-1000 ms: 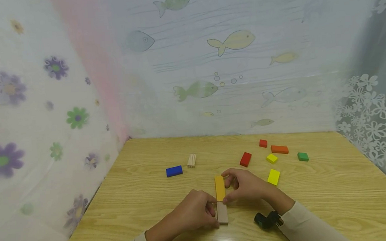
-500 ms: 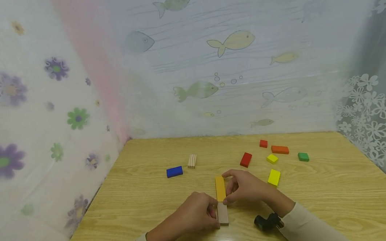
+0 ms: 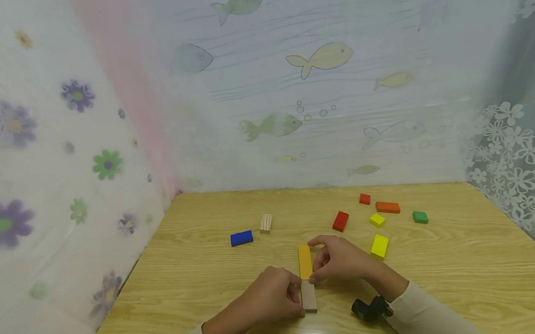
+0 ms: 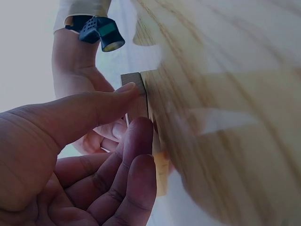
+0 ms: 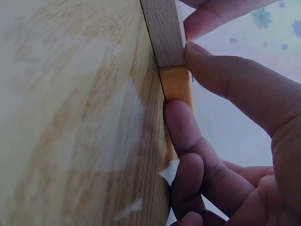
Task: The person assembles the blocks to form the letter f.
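Note:
A plain wooden block (image 3: 308,297) and an orange block (image 3: 305,262) lie end to end in one line on the table, touching. My left hand (image 3: 274,295) grips the plain block from its left side, thumb at the near end and fingers by the joint. In the left wrist view the thumb (image 4: 124,89) presses that block's end. With thumb near the joint and index finger at the far end, my right hand (image 3: 342,258) holds the orange block from the right. The right wrist view shows a fingertip (image 5: 181,113) against the orange block's side.
A blue block (image 3: 241,238) and a striped wooden block (image 3: 266,223) lie to the left. Further right are a dark red block (image 3: 340,221), two yellow blocks (image 3: 379,246), a small red block (image 3: 364,199), an orange-red block (image 3: 387,207) and a green block (image 3: 420,217).

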{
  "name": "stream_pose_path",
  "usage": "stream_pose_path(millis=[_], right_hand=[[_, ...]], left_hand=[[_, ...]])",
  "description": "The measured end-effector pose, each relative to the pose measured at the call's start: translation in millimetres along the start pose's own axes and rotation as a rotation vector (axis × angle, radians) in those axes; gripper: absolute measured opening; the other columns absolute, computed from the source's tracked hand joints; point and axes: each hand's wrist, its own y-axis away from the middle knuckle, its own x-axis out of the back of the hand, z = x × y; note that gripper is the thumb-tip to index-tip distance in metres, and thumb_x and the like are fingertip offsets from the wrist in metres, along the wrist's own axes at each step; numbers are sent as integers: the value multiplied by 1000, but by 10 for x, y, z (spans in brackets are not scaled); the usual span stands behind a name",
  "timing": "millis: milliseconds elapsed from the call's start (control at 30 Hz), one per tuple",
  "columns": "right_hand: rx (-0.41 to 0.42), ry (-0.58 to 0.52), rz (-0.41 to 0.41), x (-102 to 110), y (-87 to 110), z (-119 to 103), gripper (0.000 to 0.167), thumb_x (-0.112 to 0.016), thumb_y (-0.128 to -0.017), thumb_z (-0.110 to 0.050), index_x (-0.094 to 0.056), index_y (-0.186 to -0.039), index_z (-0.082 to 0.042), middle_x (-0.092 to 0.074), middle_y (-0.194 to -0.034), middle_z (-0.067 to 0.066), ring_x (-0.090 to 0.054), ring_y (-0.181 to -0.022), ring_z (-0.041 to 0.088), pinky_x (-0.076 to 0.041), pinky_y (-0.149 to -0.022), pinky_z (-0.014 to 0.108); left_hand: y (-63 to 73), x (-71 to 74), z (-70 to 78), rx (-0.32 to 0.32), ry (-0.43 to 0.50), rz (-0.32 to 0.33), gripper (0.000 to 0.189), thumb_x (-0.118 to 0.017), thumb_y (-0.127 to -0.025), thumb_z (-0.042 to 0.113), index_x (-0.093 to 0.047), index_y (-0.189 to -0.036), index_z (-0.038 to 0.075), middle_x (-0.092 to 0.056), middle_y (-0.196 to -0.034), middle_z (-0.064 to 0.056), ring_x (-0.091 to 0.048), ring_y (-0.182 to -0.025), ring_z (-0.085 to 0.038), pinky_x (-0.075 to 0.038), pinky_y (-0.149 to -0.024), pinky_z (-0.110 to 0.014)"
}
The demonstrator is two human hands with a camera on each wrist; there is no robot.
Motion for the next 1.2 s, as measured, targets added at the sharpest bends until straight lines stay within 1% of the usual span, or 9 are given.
stream_pose_path(millis=[133, 200, 300, 433, 567, 733, 967, 1067, 1200], right_hand=[[4, 6, 2, 4, -1, 2, 91, -94, -77, -28, -47, -148, 2, -74, -81, -2, -70, -79, 17, -55, -73, 27], [6, 7, 3, 4, -3, -1, 91, -94, -77, -28, -47, -148, 2, -74, -81, -3, -70, -78, 17, -54, -73, 27], [5, 3, 2, 3, -6, -10, 90, -94, -77, -28, -47, -148, 2, -74, -81, -3, -69, -79, 17, -54, -73, 27], [-2, -5, -1, -6, -12, -16, 90, -94, -77, -28, -47, -148, 1, -74, -82, -2, -69, -79, 17, -54, -72, 27], [-4, -5, -2, -12, -14, -13, 90, -94, -77, -29, -48, -147, 1, -74, -82, -2, -69, -79, 18, -54, -73, 28], [-5, -6, 0, -15, -14, -2, 89, -94, -77, -29, -48, -147, 1, -74, -82, -2, -70, -79, 18, -54, -73, 28], [-1, -17, 2, -29, -8, 7, 89, -94, -77, -30, -48, -147, 0, -75, -82, -2, -71, -80, 18, -55, -75, 28], [-3, -16, 5, -26, 0, -4, 89, -94, -77, -30, -48, -147, 0, -74, -82, -2, -70, -80, 18, -54, -75, 27], [-8, -13, 8, -15, 8, -18, 88, -93, -77, -29, -48, -147, 0, -74, -82, -2, -70, -80, 18, -54, -75, 28]], left_hand=[[4, 7, 4, 4, 14, 3, 22, -93, -76, 20, -72, -78, 21, -61, -59, 22, -53, -56, 4, -43, -53, -17], [11, 12, 4, 11, 26, 7, 21, -94, -75, 20, -76, -86, 18, -61, -60, 22, -54, -57, 4, -44, -55, -17], [20, 30, -4, 10, 21, 3, 24, -94, -75, 22, -77, -91, 16, -62, -62, 21, -55, -59, 4, -46, -57, -17], [28, 82, -38, 3, 26, -10, 39, -93, -75, 22, -78, -108, 10, -64, -67, 21, -58, -62, 5, -50, -63, -16], [7, 151, -96, -4, 35, 10, 57, -93, -76, 20, -72, -126, -1, -67, -72, 19, -62, -67, 7, -53, -69, -14], [-42, 230, -149, -5, 9, 46, 59, -94, -75, 19, -71, -125, -4, -70, -76, 15, -62, -68, 6, -53, -67, -15], [-132, 354, -270, 10, -54, 69, 61, -93, -77, 21, -70, -130, 0, -75, -90, 4, -63, -74, 1, -53, -69, -18], [-191, 411, -344, 8, -74, 87, 61, -93, -78, 21, -70, -131, 1, -76, -95, 0, -64, -78, -3, -54, -70, -20], [-259, 490, -414, 32, -77, 106, 63, -93, -77, 19, -69, -133, 1, -75, -102, -5, -67, -84, -10, -56, -71, -24]])
